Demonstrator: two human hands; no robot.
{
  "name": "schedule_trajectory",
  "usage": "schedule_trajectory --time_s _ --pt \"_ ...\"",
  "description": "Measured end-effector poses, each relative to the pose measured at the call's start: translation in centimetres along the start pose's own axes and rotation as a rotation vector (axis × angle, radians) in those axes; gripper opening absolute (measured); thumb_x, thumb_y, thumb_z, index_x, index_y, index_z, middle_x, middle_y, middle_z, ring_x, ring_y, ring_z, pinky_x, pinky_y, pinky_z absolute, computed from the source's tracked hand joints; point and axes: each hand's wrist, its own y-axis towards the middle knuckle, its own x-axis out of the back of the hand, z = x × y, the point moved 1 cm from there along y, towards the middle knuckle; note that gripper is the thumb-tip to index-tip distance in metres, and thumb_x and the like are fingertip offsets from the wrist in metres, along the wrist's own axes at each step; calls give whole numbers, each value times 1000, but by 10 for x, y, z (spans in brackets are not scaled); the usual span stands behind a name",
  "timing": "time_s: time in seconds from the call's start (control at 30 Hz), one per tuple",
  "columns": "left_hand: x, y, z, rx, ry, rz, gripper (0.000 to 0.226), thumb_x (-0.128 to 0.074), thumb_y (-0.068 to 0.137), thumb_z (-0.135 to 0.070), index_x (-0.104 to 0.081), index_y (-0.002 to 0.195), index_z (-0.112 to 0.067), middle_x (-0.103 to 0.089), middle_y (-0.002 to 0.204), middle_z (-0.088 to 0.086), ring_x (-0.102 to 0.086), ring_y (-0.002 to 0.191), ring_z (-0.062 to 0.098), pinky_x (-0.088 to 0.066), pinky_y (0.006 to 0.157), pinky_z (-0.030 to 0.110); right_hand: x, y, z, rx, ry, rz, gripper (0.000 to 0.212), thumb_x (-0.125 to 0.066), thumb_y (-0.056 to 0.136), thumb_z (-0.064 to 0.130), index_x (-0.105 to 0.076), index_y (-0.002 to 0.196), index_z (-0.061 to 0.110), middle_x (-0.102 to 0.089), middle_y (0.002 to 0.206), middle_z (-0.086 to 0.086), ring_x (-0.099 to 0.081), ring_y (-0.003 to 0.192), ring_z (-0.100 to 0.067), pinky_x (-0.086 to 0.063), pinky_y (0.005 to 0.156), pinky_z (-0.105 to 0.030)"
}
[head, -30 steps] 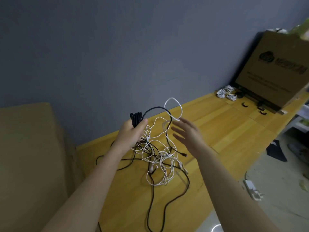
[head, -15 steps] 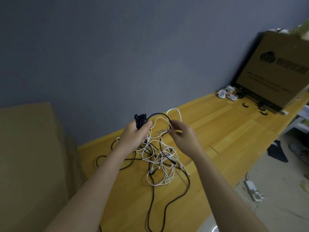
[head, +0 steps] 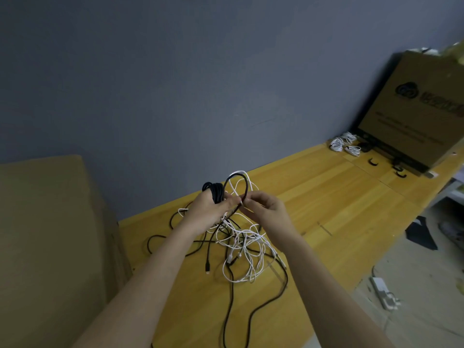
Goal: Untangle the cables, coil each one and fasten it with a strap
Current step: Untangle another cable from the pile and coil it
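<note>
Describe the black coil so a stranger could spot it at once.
Start at the wooden table and find the cable tangle near its middle. Just above it, the left hand grips the black coil. It alone is a tight black bundle; the white coils lie far off by the box.

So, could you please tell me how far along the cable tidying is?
Done: three white coiled bundles lie by the cardboard box. In hand: the left hand grips a black coil; the right hand pinches a loop. Left: the tangled pile and loose straps.
</note>
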Motion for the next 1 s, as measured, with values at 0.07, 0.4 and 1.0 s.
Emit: schedule_trajectory --time_s 0.07,0.4,1.0 --pt "-3 -2 -2 -20 43 5 30 -69 79 -53 -65 92 -25 -52 51 -21 -48 46 -5 -34 51 21 -6 -1 -1 -8 19 53 8 -56 93 2 -62 89 6 -72 102 -13 -69 101 -23 -55 86 -27" --pt "-1 -3 -1 45 185 -55 35 -67 84 -38 -55 84 -5 -47 70 3 -47 62 18 -35 59 31 -7 -9 18 57 -241 -22 14 -41 101 8 -54 95 12 -68 93 8 -59 77 12 -40 65 0" --pt "10 -5 1 82 593 -410 27 -61 91 -27 -39 78 -16 -44 66 -6 -44 52 10 -26 42 25 12 -12 68 525 -1249 -153 20 -59 88 14 -63 108 18 -52 83 5 -49 78 -13 -34 63 -22"
